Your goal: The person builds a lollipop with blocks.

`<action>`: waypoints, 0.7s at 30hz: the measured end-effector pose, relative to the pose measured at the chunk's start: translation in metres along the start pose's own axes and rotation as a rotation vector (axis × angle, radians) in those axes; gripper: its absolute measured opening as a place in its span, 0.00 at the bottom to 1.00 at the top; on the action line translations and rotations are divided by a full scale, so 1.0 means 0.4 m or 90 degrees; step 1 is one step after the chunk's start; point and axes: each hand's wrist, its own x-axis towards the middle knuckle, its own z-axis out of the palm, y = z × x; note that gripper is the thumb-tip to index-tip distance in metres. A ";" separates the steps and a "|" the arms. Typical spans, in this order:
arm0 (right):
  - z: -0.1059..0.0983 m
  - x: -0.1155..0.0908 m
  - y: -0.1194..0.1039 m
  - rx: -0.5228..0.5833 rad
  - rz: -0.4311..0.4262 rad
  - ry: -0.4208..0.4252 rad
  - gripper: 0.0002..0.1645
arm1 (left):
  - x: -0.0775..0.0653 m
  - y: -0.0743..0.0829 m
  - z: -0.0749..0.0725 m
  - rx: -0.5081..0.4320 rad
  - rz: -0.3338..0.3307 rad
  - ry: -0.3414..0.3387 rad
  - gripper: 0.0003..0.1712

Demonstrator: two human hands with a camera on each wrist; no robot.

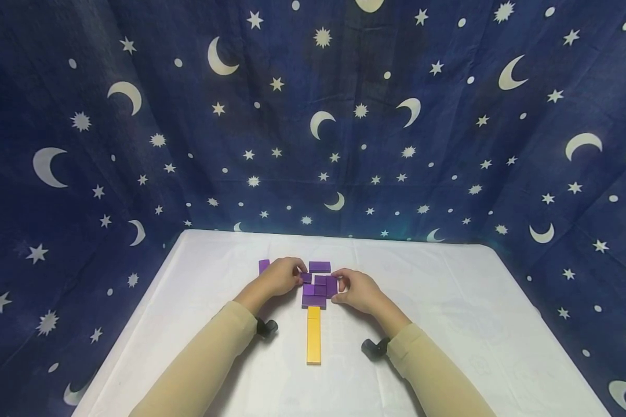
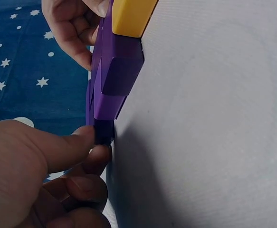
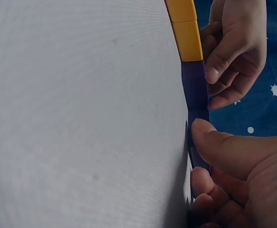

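Several flat purple blocks lie together on the white table, forming a cluster with a purple block (image 1: 313,302) along its near edge. My left hand (image 1: 280,278) pinches a small dark purple block (image 2: 103,132) between thumb and forefinger at the cluster's left side. On the opposite side my right hand (image 1: 361,291) holds an upright-lying purple rectangular block (image 1: 331,287), its thumb at the near end and a finger at the far end. The right fingertips (image 3: 202,178) partly cover that block in the right wrist view. Yellow blocks (image 1: 313,339) run in a line from the cluster toward me.
A purple rectangular block (image 1: 320,267) lies just beyond the cluster. Another purple block (image 1: 263,265) is partly hidden behind my left hand. The white-covered table (image 1: 438,289) meets a dark blue moon-and-star curtain (image 1: 281,127) at the back and sides.
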 end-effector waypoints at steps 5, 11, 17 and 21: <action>0.000 0.001 0.001 -0.004 0.001 0.001 0.38 | -0.001 0.003 0.000 0.001 -0.005 0.001 0.11; 0.000 0.001 -0.002 -0.002 0.002 0.001 0.39 | 0.001 0.003 0.005 -0.003 -0.007 0.005 0.10; 0.000 0.002 0.000 -0.003 0.011 0.002 0.39 | 0.000 0.007 0.005 -0.004 -0.007 0.006 0.09; 0.000 0.003 0.000 -0.005 0.014 0.001 0.39 | 0.003 0.007 0.009 -0.001 0.000 0.008 0.09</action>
